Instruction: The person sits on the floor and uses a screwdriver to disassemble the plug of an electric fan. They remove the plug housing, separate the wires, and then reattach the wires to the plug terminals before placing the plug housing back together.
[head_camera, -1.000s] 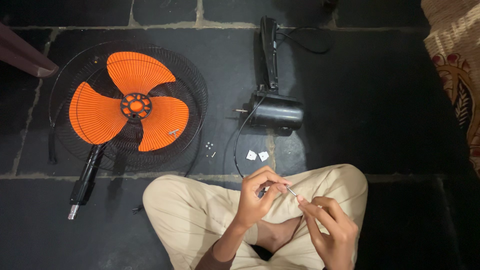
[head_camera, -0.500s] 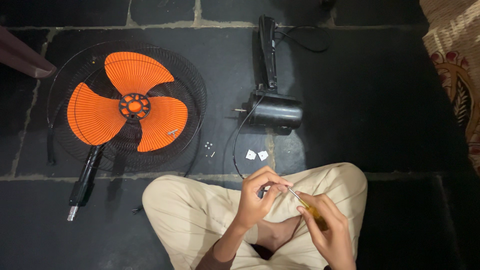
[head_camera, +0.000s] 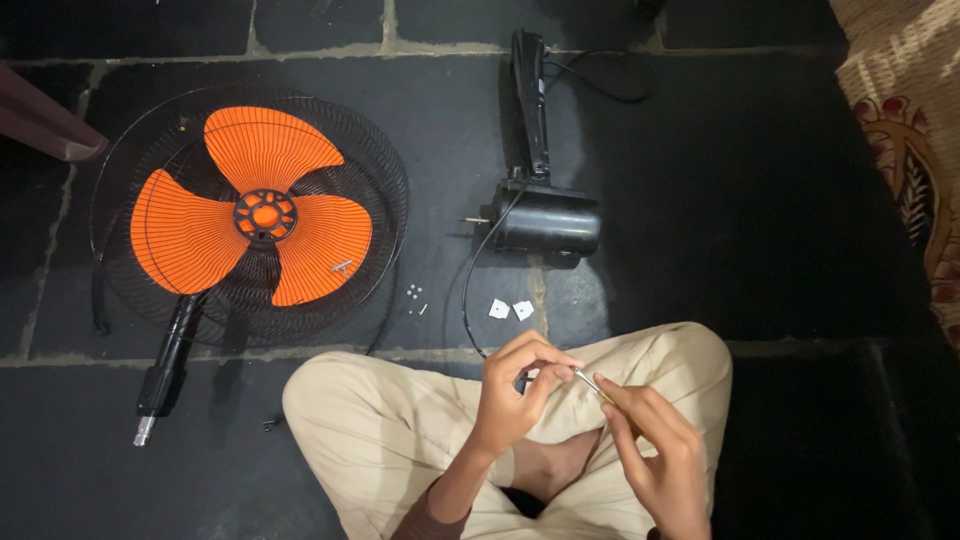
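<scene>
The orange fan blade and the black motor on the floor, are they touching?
Apart. The head view shows bare dark floor between the orange fan blade and the black motor.

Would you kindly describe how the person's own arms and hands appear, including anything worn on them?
Both hands, the left hand and the right hand, are bare, with no gloves, and I see no rings or watch. The left forearm is bare down to a dark brown sleeve at the frame's bottom edge. The right arm is mostly out of view.

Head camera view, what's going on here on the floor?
A person sits cross-legged on a dark stone floor. The right hand holds a thin screwdriver, its tip meeting a small part pinched in the left hand. Ahead lie an orange fan blade in its black wire guard, the black motor housing, and loose screws.
</scene>
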